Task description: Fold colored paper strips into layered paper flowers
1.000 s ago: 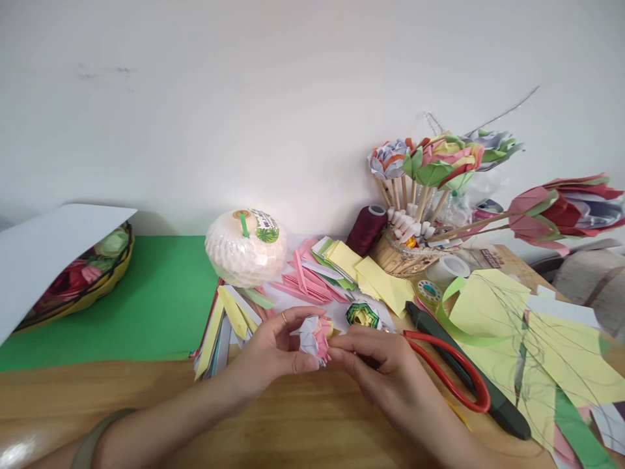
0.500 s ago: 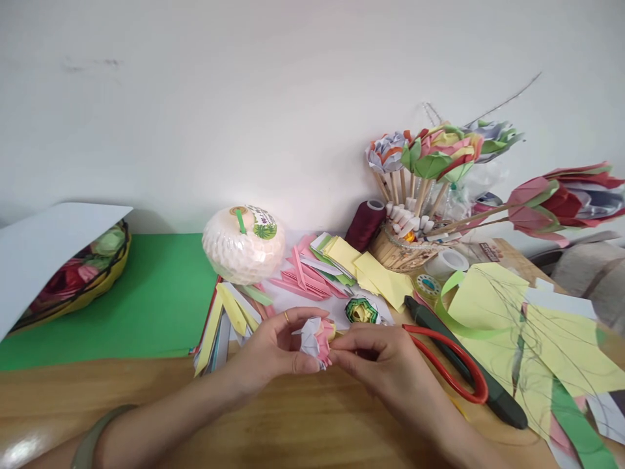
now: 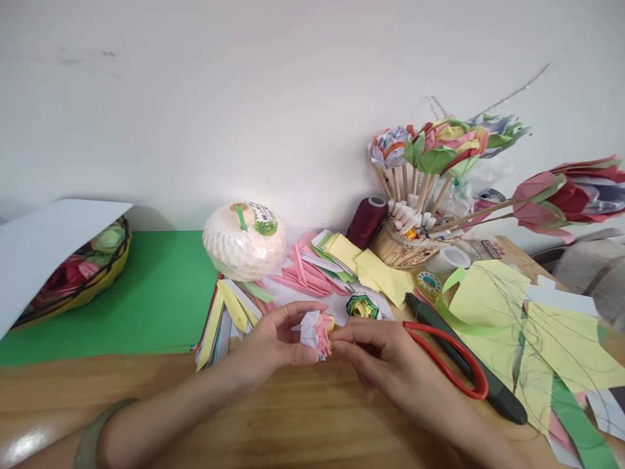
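Observation:
A small folded paper flower (image 3: pixel 312 333), white outside with pink and yellow petals, is held above the wooden table at the middle. My left hand (image 3: pixel 283 335) grips its white side between thumb and fingers. From the right, my right hand (image 3: pixel 378 348) pinches the flower's pink and yellow edge with thumb and forefinger; the fingertips partly hide that edge. Just behind the hands lies another paper flower (image 3: pixel 362 305), green, yellow and white. Folded pink paper pieces (image 3: pixel 303 277) and yellow paper squares (image 3: pixel 383 270) are spread beyond it.
Red-handled scissors (image 3: pixel 481 381) and a dark green tool (image 3: pixel 502 400) lie to the right, beside yellow paper (image 3: pixel 566 345) and loose wires. A basket (image 3: pixel 403 251) of paper flowers, a maroon thread spool (image 3: pixel 367 221) and a wrapped white fruit (image 3: pixel 239 251) stand behind. A yellow basket (image 3: pixel 110 280) sits at left.
Both hands stay on the small paper flower. My right fingers have shifted slightly at its petal edge. The view has moved a little.

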A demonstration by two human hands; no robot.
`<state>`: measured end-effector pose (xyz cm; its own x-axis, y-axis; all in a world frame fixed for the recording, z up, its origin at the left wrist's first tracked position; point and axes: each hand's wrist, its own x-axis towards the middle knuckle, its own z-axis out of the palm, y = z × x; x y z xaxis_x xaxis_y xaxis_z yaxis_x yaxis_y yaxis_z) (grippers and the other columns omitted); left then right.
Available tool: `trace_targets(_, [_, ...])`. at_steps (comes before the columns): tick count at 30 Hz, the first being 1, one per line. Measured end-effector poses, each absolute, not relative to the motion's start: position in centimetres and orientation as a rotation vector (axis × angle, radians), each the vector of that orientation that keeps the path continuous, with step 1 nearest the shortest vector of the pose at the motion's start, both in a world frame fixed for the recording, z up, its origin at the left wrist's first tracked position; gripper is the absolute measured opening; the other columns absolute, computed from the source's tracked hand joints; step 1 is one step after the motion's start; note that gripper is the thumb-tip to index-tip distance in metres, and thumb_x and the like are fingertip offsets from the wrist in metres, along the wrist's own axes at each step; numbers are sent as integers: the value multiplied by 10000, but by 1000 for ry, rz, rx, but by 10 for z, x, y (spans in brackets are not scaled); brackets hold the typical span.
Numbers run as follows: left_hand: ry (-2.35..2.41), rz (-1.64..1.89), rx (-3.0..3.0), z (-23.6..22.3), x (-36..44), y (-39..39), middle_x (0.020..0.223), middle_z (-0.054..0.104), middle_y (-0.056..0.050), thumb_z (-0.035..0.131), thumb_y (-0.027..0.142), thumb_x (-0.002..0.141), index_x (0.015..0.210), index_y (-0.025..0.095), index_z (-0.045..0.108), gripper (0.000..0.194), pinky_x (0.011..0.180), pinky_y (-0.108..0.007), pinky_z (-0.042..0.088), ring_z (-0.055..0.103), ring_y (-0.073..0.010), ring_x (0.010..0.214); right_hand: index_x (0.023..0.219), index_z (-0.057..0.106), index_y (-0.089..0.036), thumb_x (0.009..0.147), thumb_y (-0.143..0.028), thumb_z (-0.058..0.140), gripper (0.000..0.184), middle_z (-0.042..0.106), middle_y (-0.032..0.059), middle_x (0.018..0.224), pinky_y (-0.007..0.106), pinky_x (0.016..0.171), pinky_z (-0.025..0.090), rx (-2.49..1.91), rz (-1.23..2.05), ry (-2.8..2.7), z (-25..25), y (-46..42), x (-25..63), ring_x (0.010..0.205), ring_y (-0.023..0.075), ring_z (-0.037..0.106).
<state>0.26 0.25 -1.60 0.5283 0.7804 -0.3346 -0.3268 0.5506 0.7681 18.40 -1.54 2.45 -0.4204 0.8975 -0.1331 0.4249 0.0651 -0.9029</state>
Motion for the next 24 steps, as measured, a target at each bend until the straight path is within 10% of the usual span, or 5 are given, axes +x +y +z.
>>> trace_targets(24, [688,685,784,-26,2,3,848,680,-1,807,129,532,1007,219,639,512,757,-286,425,589,-151,797,626,702,-166,743,-119,621,150,642,-9,596,192,502,384,-1451,1107,-1876,15,-20,180,539,99,549])
